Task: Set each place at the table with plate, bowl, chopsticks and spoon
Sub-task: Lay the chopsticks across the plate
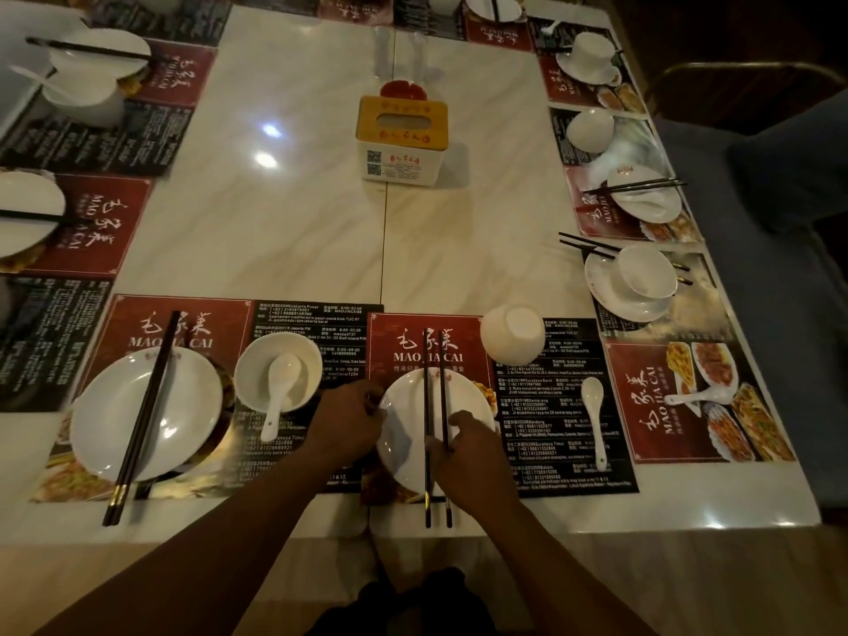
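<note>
With the neighbouring setting point(114, 420) on the left apparently complete, the left hand point(353, 420) grips the rim of the middle plate point(404, 456) and the right hand point(463, 447) pinches the chopsticks point(433, 383) lying across it, leaving the upturned bowl point(513, 332) and loose spoon point(593, 415) beside it to arrange.

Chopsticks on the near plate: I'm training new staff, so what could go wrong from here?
1. The chopsticks lie loose across the plate, their ends near the table edge; the right hand pinching them could roll them off.
2. The left hand grips the plate's rim; shifting it may tip the chopsticks.
3. The upside-down bowl and separate spoon may be left unset.
</note>
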Motion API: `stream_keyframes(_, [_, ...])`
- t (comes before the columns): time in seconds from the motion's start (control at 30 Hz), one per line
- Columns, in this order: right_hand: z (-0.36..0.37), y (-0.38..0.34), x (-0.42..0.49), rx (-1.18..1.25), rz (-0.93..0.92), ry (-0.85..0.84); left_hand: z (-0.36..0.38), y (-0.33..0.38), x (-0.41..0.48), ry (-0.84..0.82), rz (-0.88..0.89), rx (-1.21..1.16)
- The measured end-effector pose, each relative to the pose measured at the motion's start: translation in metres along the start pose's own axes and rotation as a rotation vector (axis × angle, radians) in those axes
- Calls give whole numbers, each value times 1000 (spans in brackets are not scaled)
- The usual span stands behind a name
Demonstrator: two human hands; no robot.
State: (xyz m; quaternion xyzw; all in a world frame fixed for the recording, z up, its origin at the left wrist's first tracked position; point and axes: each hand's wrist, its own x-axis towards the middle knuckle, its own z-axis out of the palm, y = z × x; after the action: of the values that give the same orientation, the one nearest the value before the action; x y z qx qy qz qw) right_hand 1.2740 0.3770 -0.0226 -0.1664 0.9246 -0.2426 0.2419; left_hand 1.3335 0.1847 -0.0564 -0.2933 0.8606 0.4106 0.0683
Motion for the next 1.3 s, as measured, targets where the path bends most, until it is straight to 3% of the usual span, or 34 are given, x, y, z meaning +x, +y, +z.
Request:
stream_keyframes(0.27, [1, -2, 11, -50, 7, -57, 8, -9, -2, -10, -9, -17])
stream_keyframes(1.3, [8, 12, 4, -45, -4, -17, 6, -4, -6, -10, -30, -19])
